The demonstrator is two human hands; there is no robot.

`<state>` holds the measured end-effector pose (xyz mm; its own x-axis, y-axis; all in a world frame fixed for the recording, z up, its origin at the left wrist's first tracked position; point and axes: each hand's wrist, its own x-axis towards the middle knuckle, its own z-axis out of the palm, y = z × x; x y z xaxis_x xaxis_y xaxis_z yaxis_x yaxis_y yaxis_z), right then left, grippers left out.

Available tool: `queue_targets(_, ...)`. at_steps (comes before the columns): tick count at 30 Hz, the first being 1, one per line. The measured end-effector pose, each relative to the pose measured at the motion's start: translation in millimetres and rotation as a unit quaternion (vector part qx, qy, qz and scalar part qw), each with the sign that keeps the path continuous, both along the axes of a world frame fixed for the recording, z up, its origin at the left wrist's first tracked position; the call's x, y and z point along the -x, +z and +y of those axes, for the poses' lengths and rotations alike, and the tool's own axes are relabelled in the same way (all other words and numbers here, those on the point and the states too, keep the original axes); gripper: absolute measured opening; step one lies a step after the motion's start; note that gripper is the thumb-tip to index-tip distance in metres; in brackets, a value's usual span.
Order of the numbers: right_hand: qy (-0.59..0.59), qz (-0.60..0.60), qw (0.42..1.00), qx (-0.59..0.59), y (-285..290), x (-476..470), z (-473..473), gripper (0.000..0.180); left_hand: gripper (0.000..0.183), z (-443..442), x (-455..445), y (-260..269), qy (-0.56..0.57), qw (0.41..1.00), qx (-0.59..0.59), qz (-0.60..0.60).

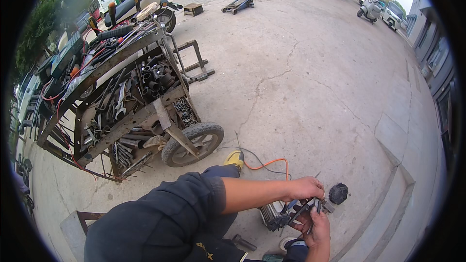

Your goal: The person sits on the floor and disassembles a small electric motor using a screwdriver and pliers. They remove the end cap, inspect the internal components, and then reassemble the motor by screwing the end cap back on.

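Note:
At the lower right, my left hand (307,189) is closed with its fingertips at a small metal part beside a hammer head (328,207). Just below it, my right hand (316,223) grips dark metal tools that I cannot tell apart. Both hands meet over the end of a finned metal motor housing (271,216) on the concrete. A thin rod sticks up past the upper hand. A round black cap (338,193) lies on the ground to the right of the hands. Below the housing lies a metal tube (244,242).
A wheeled steel tool cart (145,111) with wrenches and sockets stands at the left. An orange cable (269,162) runs by my yellow shoe (235,158). A floor jack (238,4) and a wooden box (193,9) stand farther off. A concrete step (386,203) edges the right.

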<state>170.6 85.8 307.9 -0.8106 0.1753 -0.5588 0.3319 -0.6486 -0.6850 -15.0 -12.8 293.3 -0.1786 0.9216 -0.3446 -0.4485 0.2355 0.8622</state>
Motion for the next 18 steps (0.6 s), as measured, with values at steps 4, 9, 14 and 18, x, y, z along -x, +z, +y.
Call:
queue_targets(4,-0.034,0.024,0.999,-0.006,4.5,2.1,-4.0,0.037,0.025,1.4,3.9,3.1,-0.014,0.999,-0.02,-0.02)
queue_targets(9,-0.093,0.007,0.995,-0.027,11.4,3.1,-4.3,0.029,0.029,0.9,12.6,10.2,0.148,0.989,0.02,0.006)
queue_targets(14,-0.104,0.098,0.988,0.061,11.2,-1.4,9.6,0.034,0.024,-2.4,20.2,15.0,0.176,0.981,0.047,-0.071)
queue_targets(18,-0.117,0.096,0.987,0.06,11.3,-4.2,8.5,0.038,0.022,-4.0,14.9,27.1,0.156,0.982,0.058,-0.085)
